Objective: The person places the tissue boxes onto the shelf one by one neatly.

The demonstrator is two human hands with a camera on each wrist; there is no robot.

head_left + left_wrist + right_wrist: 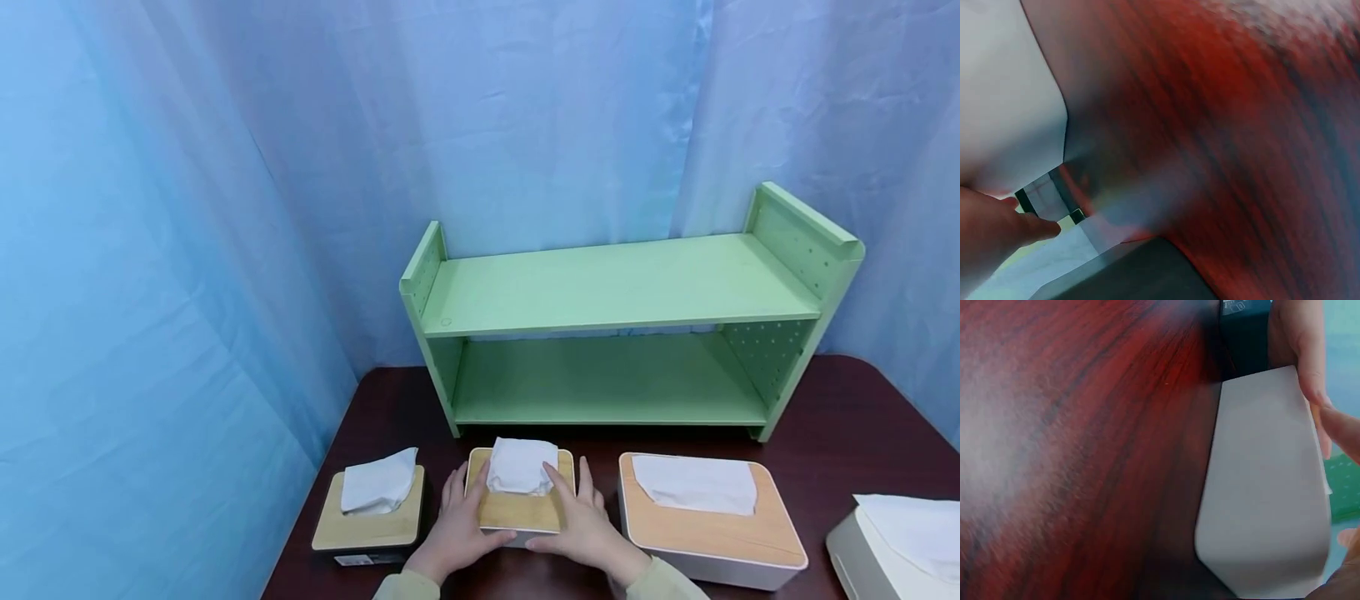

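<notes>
A small white tissue box with a bamboo lid (pixel 519 510) sits on the dark wooden table (pixel 840 417), and a white tissue (pixel 520 465) sticks up from its slot. My left hand (pixel 455 533) grips its left side. My right hand (pixel 588 525) grips its right side, with one finger lying on the lid beside the tissue. Both thumbs meet the front edge. The left wrist view shows the box's white wall (pixel 1004 94) with my thumb (pixel 1029 228) against it. In the right wrist view the white wall (pixel 1266 487) has my fingers (pixel 1341 428) at its edge.
A dark-based tissue box (pixel 371 521) stands just left of the held one, and a larger white one (pixel 712 529) just right. Another white box (pixel 892 542) is at the right edge. A green two-level shelf (pixel 622 287) stands behind them, and blue curtains close in the back and left.
</notes>
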